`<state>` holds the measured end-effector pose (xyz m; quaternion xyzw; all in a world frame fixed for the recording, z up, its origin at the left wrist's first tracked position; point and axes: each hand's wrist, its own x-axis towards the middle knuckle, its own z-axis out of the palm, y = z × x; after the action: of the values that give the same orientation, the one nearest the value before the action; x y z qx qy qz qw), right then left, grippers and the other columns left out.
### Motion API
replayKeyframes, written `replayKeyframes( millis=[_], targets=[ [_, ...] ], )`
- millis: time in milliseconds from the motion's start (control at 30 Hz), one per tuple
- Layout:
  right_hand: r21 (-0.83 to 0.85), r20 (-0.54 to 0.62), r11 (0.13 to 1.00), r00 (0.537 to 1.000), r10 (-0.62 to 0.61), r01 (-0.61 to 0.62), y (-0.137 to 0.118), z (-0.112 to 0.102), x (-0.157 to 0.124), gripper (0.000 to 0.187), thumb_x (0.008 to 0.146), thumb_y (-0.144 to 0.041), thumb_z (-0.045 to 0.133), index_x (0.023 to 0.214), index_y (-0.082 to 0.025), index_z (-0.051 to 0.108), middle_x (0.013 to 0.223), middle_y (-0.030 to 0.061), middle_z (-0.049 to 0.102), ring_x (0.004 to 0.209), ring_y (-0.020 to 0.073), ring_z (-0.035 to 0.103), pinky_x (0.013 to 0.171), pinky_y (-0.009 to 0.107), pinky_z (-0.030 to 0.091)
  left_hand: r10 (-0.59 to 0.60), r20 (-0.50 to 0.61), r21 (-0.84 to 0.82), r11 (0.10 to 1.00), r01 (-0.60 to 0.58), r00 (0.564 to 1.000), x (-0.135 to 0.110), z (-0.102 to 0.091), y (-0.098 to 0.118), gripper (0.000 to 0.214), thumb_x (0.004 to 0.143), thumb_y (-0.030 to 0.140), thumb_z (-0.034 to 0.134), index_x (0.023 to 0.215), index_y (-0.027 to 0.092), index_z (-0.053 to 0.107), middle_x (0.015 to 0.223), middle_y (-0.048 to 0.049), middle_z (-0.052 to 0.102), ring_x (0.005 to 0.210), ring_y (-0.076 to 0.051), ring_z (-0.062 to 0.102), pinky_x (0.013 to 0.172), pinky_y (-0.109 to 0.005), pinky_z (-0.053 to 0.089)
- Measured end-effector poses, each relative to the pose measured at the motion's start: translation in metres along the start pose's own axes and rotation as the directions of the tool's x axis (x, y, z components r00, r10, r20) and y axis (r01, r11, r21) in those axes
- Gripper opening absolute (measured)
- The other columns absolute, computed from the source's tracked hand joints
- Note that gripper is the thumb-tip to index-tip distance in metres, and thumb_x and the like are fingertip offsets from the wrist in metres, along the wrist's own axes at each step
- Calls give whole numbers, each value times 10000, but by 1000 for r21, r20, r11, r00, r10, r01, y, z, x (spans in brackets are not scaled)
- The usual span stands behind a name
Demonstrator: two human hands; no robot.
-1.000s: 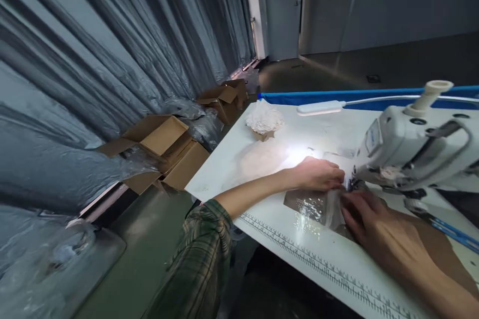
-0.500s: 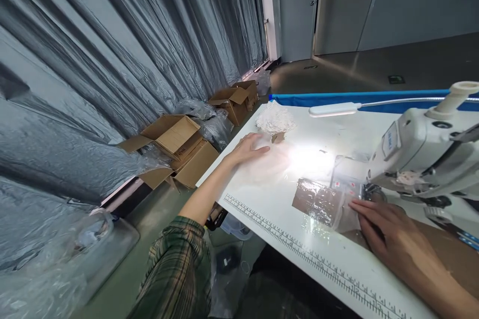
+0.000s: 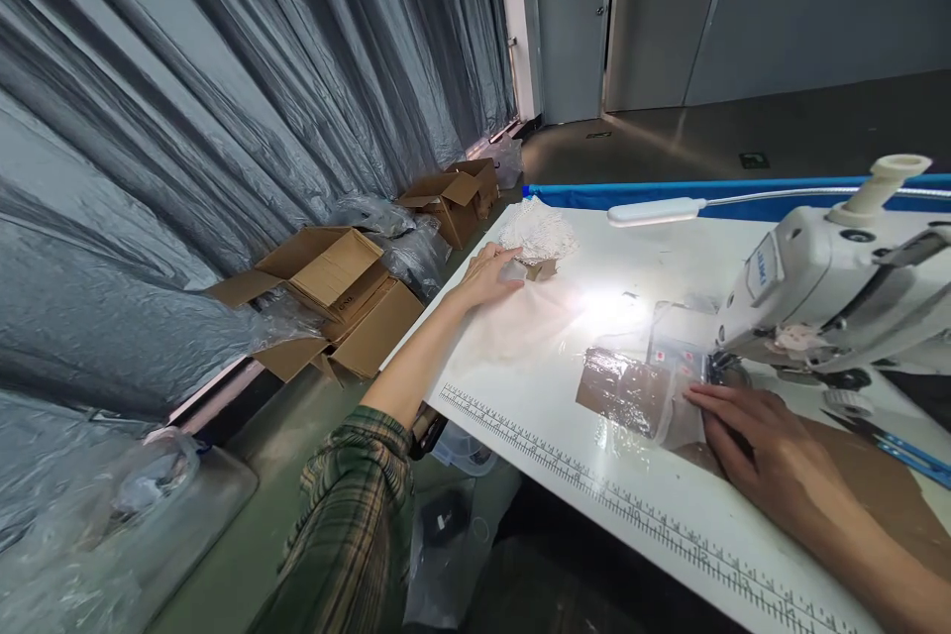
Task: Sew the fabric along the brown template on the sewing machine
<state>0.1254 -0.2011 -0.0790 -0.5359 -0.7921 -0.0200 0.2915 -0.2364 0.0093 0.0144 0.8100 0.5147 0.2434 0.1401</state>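
My left hand [image 3: 486, 277] is at the far left of the table with thumb and fingers apart. Its fingertips reach the edge of a pile of white lace pieces [image 3: 539, 230]; a thin, sheer whitish material [image 3: 531, 312] lies by the thumb. A small brown scrap [image 3: 541, 270] sits beside the pile. My right hand [image 3: 754, 426] rests with its fingers stretched on a translucent whitish piece [image 3: 680, 416] in front of the sewing machine [image 3: 802, 287]. Left of these fingers lies a shiny brown sheet under clear plastic [image 3: 620, 386].
A white lamp [image 3: 654, 210] on a bendable stem lights the table [image 3: 520, 376], whose near edge carries a printed ruler. A blue-handled tool [image 3: 913, 461] lies right of my right hand. Open cardboard boxes [image 3: 319, 267] and plastic bags stand on the floor at left.
My left hand has moved slightly farther, up to the lace pile. My right hand stays at the piece by the machine. The view has shifted a little.
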Motion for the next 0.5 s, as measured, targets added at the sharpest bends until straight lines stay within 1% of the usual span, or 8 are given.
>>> replayKeyframes(
  millis=[67, 133, 167, 300, 367, 400, 433, 500],
  targets=[
    [-3, -1, 1000, 1000, -1, 1, -2, -2, 1, 343, 933, -345, 426, 1115, -208, 681, 1169, 71, 682, 1077, 307, 591, 845, 471, 510, 30, 15, 8, 1000, -30, 999, 10, -1, 3, 352, 700, 290, 763, 1046, 249, 710, 1149, -51, 563, 1157, -232, 524, 1040, -365, 396],
    [-1, -1, 1000, 1000, -5, 5, -4, -3, 2, 349, 933, -351, 423, 1111, -205, 686, 1162, 76, 685, 1057, 306, 595, 831, 468, 514, 53, 9, 6, 999, -53, 999, 21, -3, 6, 136, 725, 285, 741, 841, 215, 729, 1120, -50, 574, 1129, -215, 544, 1024, -340, 409],
    [1, 1, 1000, 1000, -7, 7, -4, -4, 2, 351, 932, -351, 423, 1110, -206, 688, 1161, 78, 685, 1056, 307, 595, 831, 470, 514, 62, -9, 4, 998, -62, 998, 27, -4, 8, 92, 752, 284, 715, 781, 197, 712, 1104, -52, 580, 1102, -201, 558, 1002, -323, 423],
    [12, 9, 1000, 1000, 3, -3, -3, -4, 2, 347, 924, -345, 427, 1116, -218, 687, 1174, 81, 679, 1084, 315, 589, 865, 488, 504, 70, -169, 9, 998, -70, 983, 35, -16, 22, 175, 874, 269, 557, 742, 165, 606, 1120, -80, 574, 1055, -169, 565, 940, -297, 444],
    [26, 14, 1000, 1000, 15, -15, -3, -4, 2, 344, 921, -338, 434, 1133, -220, 677, 1185, 77, 674, 1088, 308, 587, 881, 486, 503, 116, -245, 46, 993, -108, 963, 23, -19, 31, 185, 893, 263, 518, 738, 170, 556, 1142, -92, 566, 1077, -173, 546, 963, -313, 423],
    [36, 17, 999, 1000, 19, -19, -3, -3, 1, 343, 922, -335, 436, 1143, -219, 671, 1191, 73, 672, 1092, 303, 585, 891, 481, 501, 185, -262, 91, 982, -166, 947, 12, -18, 35, 186, 887, 273, 530, 731, 173, 539, 1133, -96, 573, 1071, -179, 548, 959, -322, 421],
    [45, 21, 999, 1000, 20, -21, -3, -3, 1, 342, 923, -335, 439, 1149, -217, 667, 1195, 71, 671, 1100, 299, 580, 903, 476, 498, 283, -195, 136, 956, -260, 939, -2, -16, 39, 190, 880, 290, 545, 728, 177, 531, 1107, -93, 588, 1054, -184, 556, 938, -326, 429],
    [61, 25, 998, 999, 22, -23, -4, -2, 1, 340, 924, -337, 440, 1149, -218, 665, 1194, 68, 670, 1111, 295, 574, 923, 473, 490, 423, 70, 179, 886, -429, 903, -34, -9, 42, 202, 883, 342, 553, 756, 185, 542, 1040, -76, 622, 1017, -199, 577, 899, -347, 438]
  ],
)
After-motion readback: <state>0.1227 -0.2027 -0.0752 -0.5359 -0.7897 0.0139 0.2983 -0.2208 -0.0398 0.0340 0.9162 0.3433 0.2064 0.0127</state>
